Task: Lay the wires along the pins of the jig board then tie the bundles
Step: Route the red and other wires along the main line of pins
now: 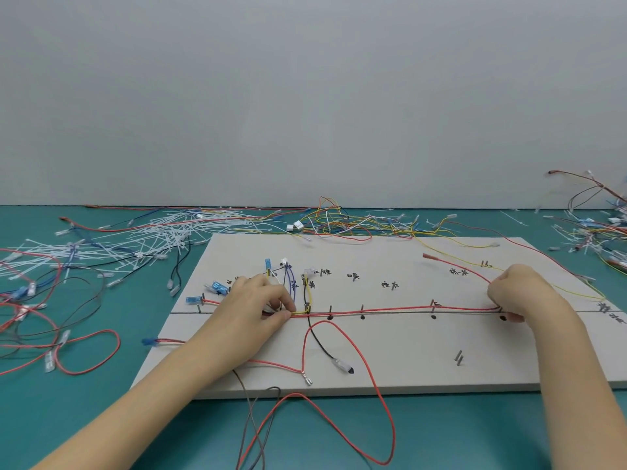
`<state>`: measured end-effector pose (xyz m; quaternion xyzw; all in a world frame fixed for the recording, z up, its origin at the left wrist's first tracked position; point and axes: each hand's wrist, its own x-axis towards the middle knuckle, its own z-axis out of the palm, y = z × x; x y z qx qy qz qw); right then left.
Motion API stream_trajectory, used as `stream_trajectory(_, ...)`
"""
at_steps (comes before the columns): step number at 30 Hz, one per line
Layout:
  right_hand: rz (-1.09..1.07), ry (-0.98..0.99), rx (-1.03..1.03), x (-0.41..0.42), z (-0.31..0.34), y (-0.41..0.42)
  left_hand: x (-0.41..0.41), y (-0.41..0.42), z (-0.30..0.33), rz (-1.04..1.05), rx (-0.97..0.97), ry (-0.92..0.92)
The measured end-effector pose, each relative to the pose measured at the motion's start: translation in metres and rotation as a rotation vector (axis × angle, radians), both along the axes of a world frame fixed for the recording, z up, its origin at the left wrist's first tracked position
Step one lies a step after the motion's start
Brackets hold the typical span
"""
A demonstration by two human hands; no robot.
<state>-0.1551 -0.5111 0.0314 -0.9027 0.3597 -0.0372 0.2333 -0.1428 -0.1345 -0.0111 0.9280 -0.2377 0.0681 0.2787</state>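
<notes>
The bundle (390, 310), red and yellow wires run together, is pinched between the curled thumb and fingers of the left hand (258, 305) near the board's middle line, left of centre. The same bundle is gripped at its other end by the right hand (519, 293), fingers curled down over it close to the board's right edge. Between the two hands the bundle is laid straight along a drawn line, past a row of pins (362, 307) with black dots beside them.

The board (407, 361), pale and flat, is set on a teal desk (101, 418), its near edge parallel to the desk's front. Toward the board's left edge, short wires with blue connectors (217, 287) are held by pins. Handwritten labels (390, 284) are seen across the far half. A black wire (320, 344) with a clear-sleeved terminal is draped toward the near edge, and a red loop (373, 401) is hung over that edge onto the desk.

At the desk's far left, white ties (135, 239) are heaped with loose wires. More wires (356, 222) are piled along the far edge, and another tangle (597, 225) is seen at the far right corner.
</notes>
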Motion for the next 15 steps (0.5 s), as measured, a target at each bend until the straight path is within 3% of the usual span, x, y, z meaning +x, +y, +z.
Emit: stream_trajectory(15,-0.017,-0.163,-0.018,0.003,0.0013,-0.003,-0.0038,-0.002,-0.0029,-0.019,0.088,-0.102)
